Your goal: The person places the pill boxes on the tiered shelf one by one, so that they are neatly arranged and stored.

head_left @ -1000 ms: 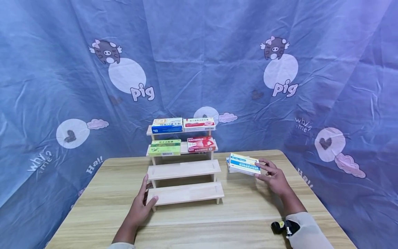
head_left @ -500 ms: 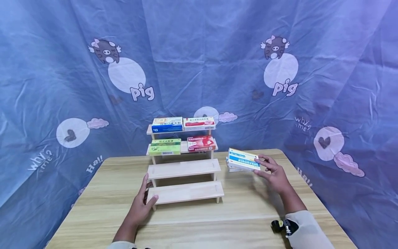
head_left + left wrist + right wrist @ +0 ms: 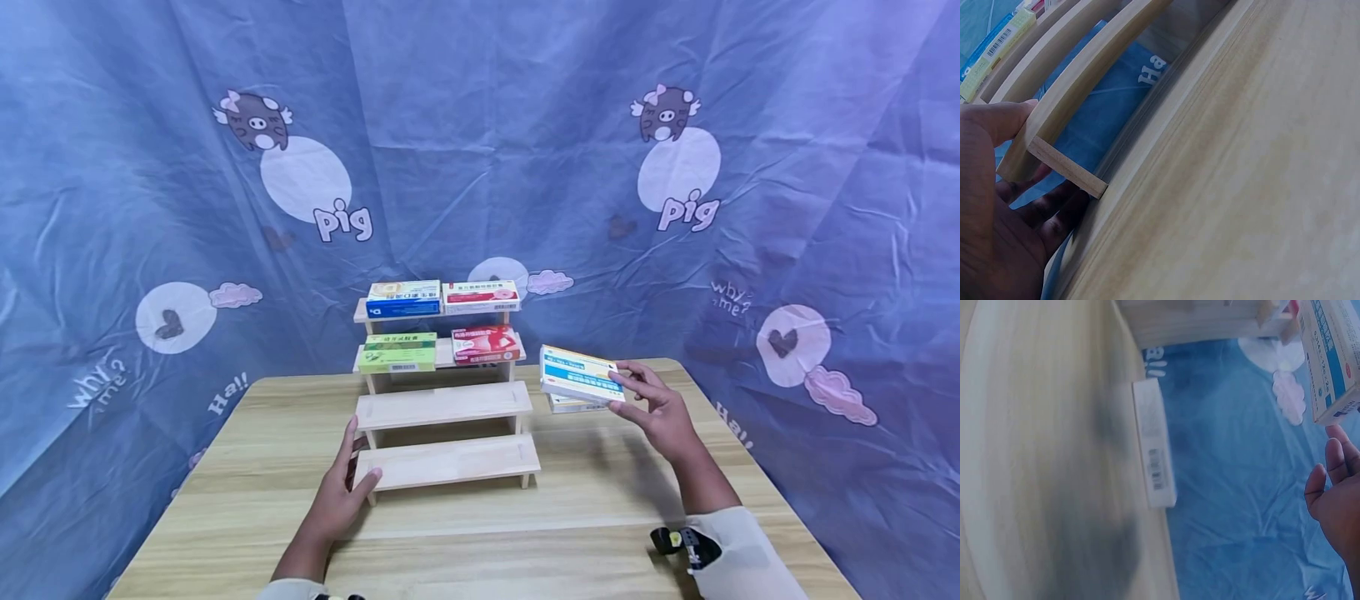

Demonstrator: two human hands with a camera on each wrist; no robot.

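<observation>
My right hand [image 3: 662, 414] pinches the right end of a white medicine box [image 3: 577, 373] with a blue band, held tilted above the table. In the right wrist view that box [image 3: 1330, 356] is at the upper right, past the fingertips. Beneath it in the head view, partly covered, a second white box [image 3: 570, 405] lies on the table. My left hand [image 3: 335, 492] grips the left end of the lowest step of a four-tier wooden display stand [image 3: 446, 463]. The left wrist view shows the thumb [image 3: 1013, 119] on the board and the other fingers around its end, partly hidden.
On the top tier sit a blue-and-white box [image 3: 403, 300] and a red-and-white box [image 3: 481, 298]. The tier below bears a green box [image 3: 397, 353] and a red box [image 3: 485, 345]. A blue printed curtain [image 3: 487, 167] hangs behind the wooden table [image 3: 600, 542].
My right hand has lifted the blue-banded box up and slightly left, off the box beneath, uncovering more of that box's front. My left hand stays on the stand.
</observation>
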